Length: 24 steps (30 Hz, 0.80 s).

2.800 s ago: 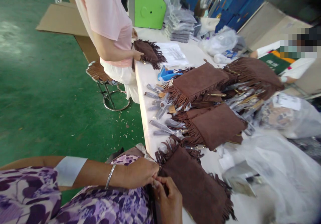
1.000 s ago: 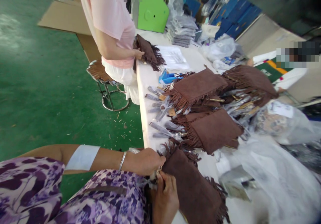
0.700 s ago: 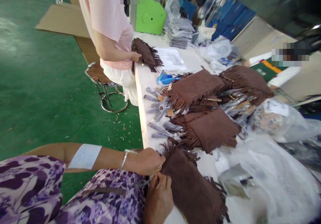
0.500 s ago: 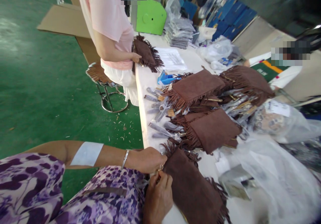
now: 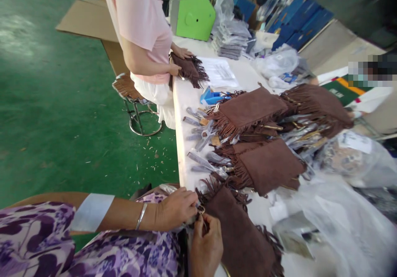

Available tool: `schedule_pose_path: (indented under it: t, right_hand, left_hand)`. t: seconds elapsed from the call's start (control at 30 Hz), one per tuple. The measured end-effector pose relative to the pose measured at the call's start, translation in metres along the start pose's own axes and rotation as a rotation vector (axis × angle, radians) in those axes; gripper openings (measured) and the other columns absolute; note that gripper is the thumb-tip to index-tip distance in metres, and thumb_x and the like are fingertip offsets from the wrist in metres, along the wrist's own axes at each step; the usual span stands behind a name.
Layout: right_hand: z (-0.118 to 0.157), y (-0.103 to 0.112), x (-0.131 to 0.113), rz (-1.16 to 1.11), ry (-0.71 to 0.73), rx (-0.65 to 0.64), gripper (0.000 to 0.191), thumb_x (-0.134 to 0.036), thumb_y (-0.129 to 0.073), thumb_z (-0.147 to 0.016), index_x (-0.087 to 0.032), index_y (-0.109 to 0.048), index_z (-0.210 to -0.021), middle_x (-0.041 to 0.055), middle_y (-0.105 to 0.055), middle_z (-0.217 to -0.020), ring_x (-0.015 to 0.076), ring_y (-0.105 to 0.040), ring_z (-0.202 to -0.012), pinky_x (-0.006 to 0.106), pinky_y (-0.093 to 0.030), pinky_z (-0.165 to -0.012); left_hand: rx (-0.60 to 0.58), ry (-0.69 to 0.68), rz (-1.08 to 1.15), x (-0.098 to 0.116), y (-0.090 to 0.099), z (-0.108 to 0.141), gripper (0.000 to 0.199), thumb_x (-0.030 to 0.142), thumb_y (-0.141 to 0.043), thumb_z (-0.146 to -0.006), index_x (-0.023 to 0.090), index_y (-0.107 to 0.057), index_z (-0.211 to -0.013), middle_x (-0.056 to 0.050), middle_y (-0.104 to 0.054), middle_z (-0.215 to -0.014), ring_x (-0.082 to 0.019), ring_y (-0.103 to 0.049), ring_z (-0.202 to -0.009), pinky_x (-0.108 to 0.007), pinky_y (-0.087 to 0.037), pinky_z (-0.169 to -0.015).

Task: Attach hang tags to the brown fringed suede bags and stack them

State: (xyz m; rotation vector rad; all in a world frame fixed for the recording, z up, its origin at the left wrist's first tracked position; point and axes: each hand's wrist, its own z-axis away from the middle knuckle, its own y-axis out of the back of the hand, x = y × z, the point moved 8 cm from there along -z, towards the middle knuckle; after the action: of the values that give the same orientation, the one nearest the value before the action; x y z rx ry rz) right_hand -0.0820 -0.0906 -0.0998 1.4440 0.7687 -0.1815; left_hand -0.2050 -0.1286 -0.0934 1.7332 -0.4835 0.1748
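A brown fringed bag (image 5: 238, 231) lies at the near edge of the table. At its left corner a small gold metal ring or clasp (image 5: 201, 208) sits between my two hands. My left hand (image 5: 176, 208), with a silver bangle at the wrist, has its fingers closed beside that gold fitting; what they grip is hidden. From below, my right hand (image 5: 206, 244) pinches the gold fitting between thumb and fingers. More brown fringed bags (image 5: 268, 163) are stacked just beyond, with plastic-wrapped straps or handles (image 5: 203, 161) sticking out on their left.
A co-worker in a pink top (image 5: 142, 24) handles another fringed bag (image 5: 189, 70) at the table's far left. A second person sits across on the right. Clear plastic bags (image 5: 335, 215) lie right of my bag. Behind are a green machine (image 5: 195, 18) and a stool (image 5: 136, 99).
My left hand has shifted slightly left and down, and its fingers are less tightly curled. The co-worker's second hand now rests on their bag. The camera view has moved a little.
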Motion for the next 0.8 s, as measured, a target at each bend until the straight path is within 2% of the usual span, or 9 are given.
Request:
schedule_pose_path:
  t: [0.07,0.13,0.23,0.33,0.43,0.5,0.6,0.8]
  right_hand:
    - [-0.001,0.000,0.002,-0.016,-0.033,-0.015,0.022,-0.039,-0.047,-0.091,-0.022,-0.061,-0.087,0.0038,-0.066,-0.086,0.0200,-0.062,-0.080,0.027,-0.043,-0.071]
    - [-0.001,0.000,0.003,-0.033,-0.057,-0.026,0.023,-0.040,-0.047,-0.091,-0.022,-0.061,-0.087,0.0038,-0.066,-0.086,0.0202,-0.063,-0.079,0.028,-0.043,-0.071]
    - [0.001,-0.001,0.005,-0.045,-0.065,-0.039,0.022,-0.040,-0.048,-0.090,-0.022,-0.061,-0.086,0.0035,-0.066,-0.086,0.0199,-0.063,-0.079,0.027,-0.044,-0.070]
    - [0.003,0.000,0.005,-0.043,-0.038,-0.031,0.022,-0.040,-0.049,-0.090,-0.022,-0.061,-0.087,0.0030,-0.066,-0.085,0.0193,-0.064,-0.077,0.027,-0.044,-0.069]
    - [0.004,0.001,0.002,-0.032,0.004,-0.019,0.023,-0.041,-0.049,-0.092,-0.023,-0.061,-0.085,0.0025,-0.065,-0.083,0.0187,-0.063,-0.074,0.027,-0.044,-0.066]
    - [0.005,0.001,-0.001,-0.020,0.032,-0.009,0.023,-0.040,-0.048,-0.093,-0.023,-0.060,-0.085,0.0022,-0.064,-0.083,0.0182,-0.064,-0.074,0.026,-0.045,-0.065]
    - [0.009,0.002,-0.007,0.018,0.083,0.025,0.022,-0.038,-0.045,-0.096,-0.023,-0.059,-0.086,0.0022,-0.062,-0.083,0.0171,-0.063,-0.072,0.025,-0.044,-0.062]
    - [0.021,-0.002,-0.016,0.053,0.227,0.073,0.021,-0.033,-0.041,-0.099,-0.021,-0.058,-0.094,0.0042,-0.061,-0.089,0.0174,-0.063,-0.081,0.025,-0.046,-0.067]
  left_hand:
    - [-0.033,0.065,0.030,0.002,-0.005,0.004,0.009,0.021,-0.055,-0.091,0.017,-0.063,-0.089,-0.007,-0.057,-0.092,-0.022,-0.052,-0.087,-0.036,-0.040,-0.078]
    - [-0.067,0.199,0.157,0.000,-0.011,0.009,0.013,0.018,-0.051,-0.091,0.016,-0.063,-0.095,-0.008,-0.059,-0.096,-0.022,-0.054,-0.087,-0.035,-0.041,-0.077]
    - [-0.128,0.603,0.677,-0.012,-0.033,0.021,0.016,0.017,-0.051,-0.086,0.017,-0.066,-0.086,-0.003,-0.061,-0.080,-0.017,-0.055,-0.073,-0.026,-0.040,-0.062]
    - [-0.159,1.029,1.312,-0.007,-0.062,0.035,0.012,0.025,-0.056,-0.078,0.016,-0.064,-0.075,0.004,-0.046,-0.052,-0.011,-0.040,-0.047,-0.022,-0.026,-0.045]
    - [-0.066,1.266,1.623,0.001,-0.070,0.038,0.019,0.033,-0.067,-0.069,0.016,-0.060,-0.073,0.008,-0.041,-0.048,-0.007,-0.029,-0.041,-0.021,-0.016,-0.042]
    - [0.002,1.315,1.663,0.001,-0.069,0.038,0.027,0.036,-0.073,-0.064,0.016,-0.057,-0.070,0.008,-0.042,-0.048,-0.006,-0.030,-0.041,-0.020,-0.014,-0.042]
    - [0.054,1.330,1.650,-0.002,-0.068,0.037,0.030,0.036,-0.075,-0.064,0.016,-0.053,-0.066,0.008,-0.042,-0.046,-0.005,-0.030,-0.040,-0.020,-0.014,-0.042]
    - [-0.004,1.367,1.560,-0.006,-0.073,0.038,0.018,0.022,-0.068,-0.066,0.015,-0.052,-0.061,0.007,-0.043,-0.044,-0.004,-0.026,-0.037,-0.021,-0.011,-0.040]
